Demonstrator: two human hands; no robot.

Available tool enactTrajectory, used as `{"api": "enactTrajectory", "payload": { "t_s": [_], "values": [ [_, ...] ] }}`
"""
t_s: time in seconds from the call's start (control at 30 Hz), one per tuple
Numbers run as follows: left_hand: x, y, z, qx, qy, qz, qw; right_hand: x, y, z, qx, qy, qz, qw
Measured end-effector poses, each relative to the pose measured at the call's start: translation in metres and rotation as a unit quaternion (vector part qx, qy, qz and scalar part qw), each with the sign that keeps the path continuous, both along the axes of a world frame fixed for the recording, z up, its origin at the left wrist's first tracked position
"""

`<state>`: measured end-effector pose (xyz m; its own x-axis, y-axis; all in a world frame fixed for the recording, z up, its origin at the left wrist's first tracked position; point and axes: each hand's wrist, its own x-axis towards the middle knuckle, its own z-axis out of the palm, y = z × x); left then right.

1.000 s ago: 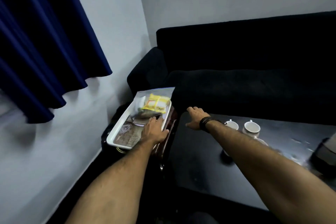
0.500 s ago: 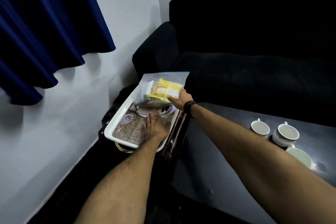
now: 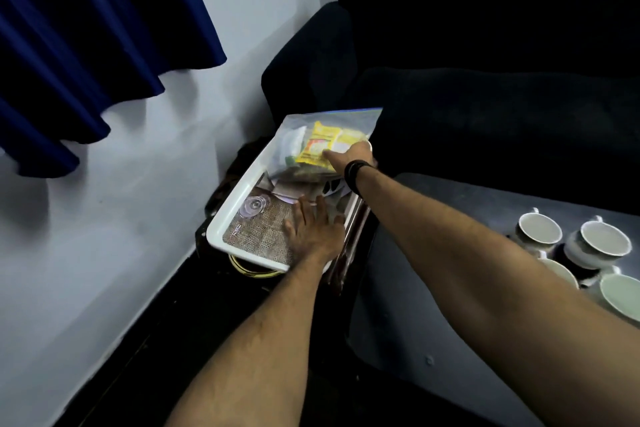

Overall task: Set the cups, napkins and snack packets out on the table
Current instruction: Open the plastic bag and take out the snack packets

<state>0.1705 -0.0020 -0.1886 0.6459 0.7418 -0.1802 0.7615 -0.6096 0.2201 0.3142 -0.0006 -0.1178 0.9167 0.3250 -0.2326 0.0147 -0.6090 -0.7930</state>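
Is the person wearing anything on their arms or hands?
Both arms are bare, with no sleeves showing. The right hand has a dark band around its wrist, maybe several thin ones together. The left hand wears nothing: no glove, ring or watch visible.

1. Your right hand (image 3: 356, 156) covers part of the yellow snack packet (image 3: 320, 146).
2. The frame's right edge cuts off the nearest cup (image 3: 621, 291).
3. You can't read the packet's print.

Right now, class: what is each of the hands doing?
Left hand: open, flat on the tray.
Right hand: on the clear bag of snack packets; grip cannot be told.
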Motion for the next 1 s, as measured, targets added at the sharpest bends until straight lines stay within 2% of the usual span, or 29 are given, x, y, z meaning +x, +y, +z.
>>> {"api": "enactTrajectory", "payload": {
  "t_s": [0.2, 0.33, 0.4, 0.47, 0.6, 0.73, 0.77, 0.83, 0.87, 0.97, 1.0],
  "values": [
    [0.0, -0.002, 0.004, -0.001, 0.004, -0.002, 1.0, -0.006, 0.009, 0.012, 0.185, 0.15, -0.07, 0.969],
    [0.0, -0.003, 0.003, 0.005, 0.0, 0.0, 1.0, -0.012, 0.016, 0.008, 0.235, 0.236, -0.145, 0.932],
    [0.0, -0.001, 0.001, 0.008, 0.003, -0.001, 1.0, -0.011, 0.018, 0.001, 0.25, 0.276, -0.112, 0.921],
    [0.002, 0.0, -0.001, 0.009, 0.009, -0.003, 1.0, -0.008, 0.013, -0.001, 0.241, 0.258, -0.077, 0.932],
    [0.001, 0.002, 0.006, -0.02, 0.023, -0.008, 0.999, -0.002, -0.018, 0.015, 0.213, 0.127, -0.062, 0.967],
    [0.0, 0.001, 0.037, -0.102, 0.062, -0.009, 0.993, 0.015, -0.081, 0.04, 0.243, 0.046, -0.08, 0.966],
    [0.001, -0.001, 0.048, -0.146, 0.039, -0.006, 0.988, 0.018, -0.1, 0.046, 0.247, 0.034, -0.075, 0.966],
    [0.007, -0.011, 0.069, -0.252, -0.082, 0.041, 0.963, 0.022, -0.137, 0.053, 0.245, 0.015, -0.066, 0.967],
    [0.01, -0.018, 0.079, -0.264, -0.144, 0.071, 0.951, 0.02, -0.156, 0.056, 0.239, 0.001, -0.069, 0.969],
    [0.018, -0.047, 0.109, -0.161, -0.233, 0.112, 0.953, -0.003, -0.203, 0.055, 0.228, -0.032, -0.068, 0.971],
    [0.021, -0.059, 0.117, -0.155, -0.255, 0.11, 0.948, -0.014, -0.214, 0.051, 0.23, -0.04, -0.063, 0.97]
  ]
}}
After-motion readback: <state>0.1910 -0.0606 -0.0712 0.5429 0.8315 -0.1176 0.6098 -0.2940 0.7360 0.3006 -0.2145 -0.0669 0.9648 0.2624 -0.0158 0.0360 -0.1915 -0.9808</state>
